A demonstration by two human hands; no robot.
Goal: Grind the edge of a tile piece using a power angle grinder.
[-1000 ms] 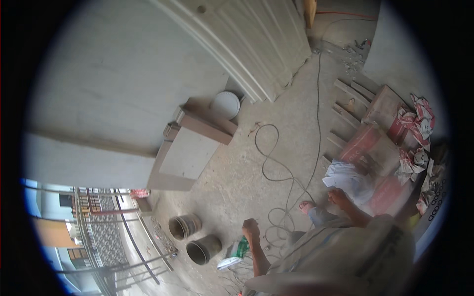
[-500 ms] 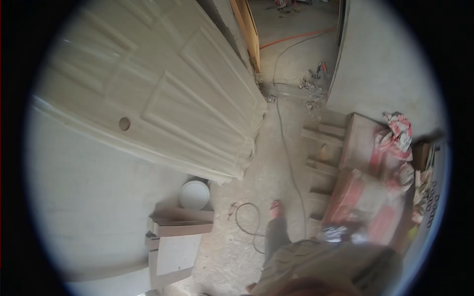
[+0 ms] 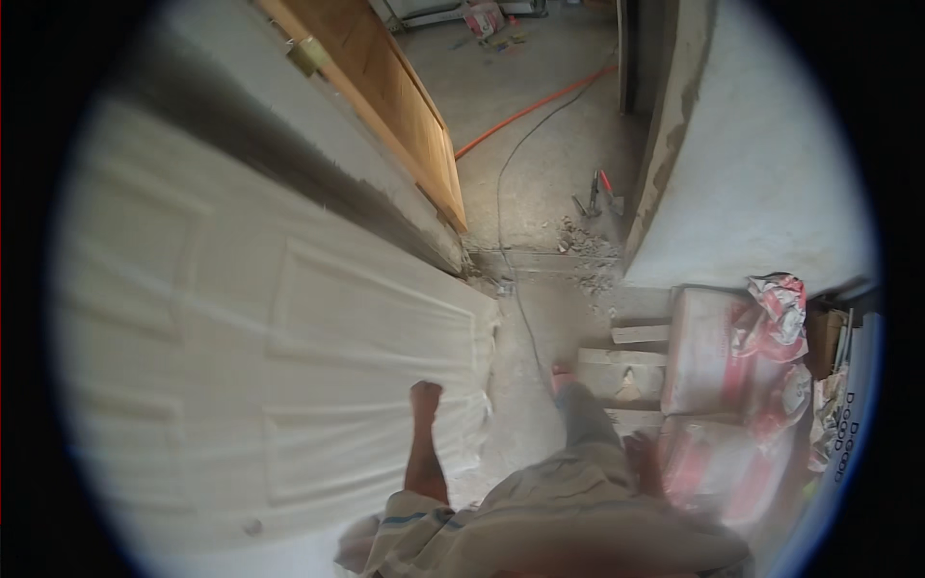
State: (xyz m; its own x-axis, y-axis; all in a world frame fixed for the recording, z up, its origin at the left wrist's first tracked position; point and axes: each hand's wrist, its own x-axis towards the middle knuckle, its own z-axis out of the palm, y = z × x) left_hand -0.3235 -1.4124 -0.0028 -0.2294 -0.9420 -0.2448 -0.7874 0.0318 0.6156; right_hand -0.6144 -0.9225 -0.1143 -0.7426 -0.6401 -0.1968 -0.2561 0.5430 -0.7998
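Observation:
My left hand [image 3: 425, 393] hangs at the end of a bent-down arm, with its fingers curled into a loose fist and nothing seen in it. Behind it a white panelled door [image 3: 356, 328], wrapped in clear plastic, leans along the left wall; whether the hand touches it, I cannot tell. Low on the right, my right hand [image 3: 644, 455] is a dark blur beside my body, close to the red-and-white bags [image 3: 718, 458]. Its fingers do not show clearly.
Ahead is a doorway with an open wooden door [image 3: 405, 106]. Rubble [image 3: 583, 246] lies at its threshold, near tools [image 3: 594, 196]. A dark cable [image 3: 523, 323] runs through it along the floor; an orange hose [image 3: 530, 111] lies beyond. Pale blocks [image 3: 621, 371] sit beside the bags.
I have moved forward and my view has swung: the doorway is nearer and the bucket and boxes at lower left have left the view. My left hand has come into sight.

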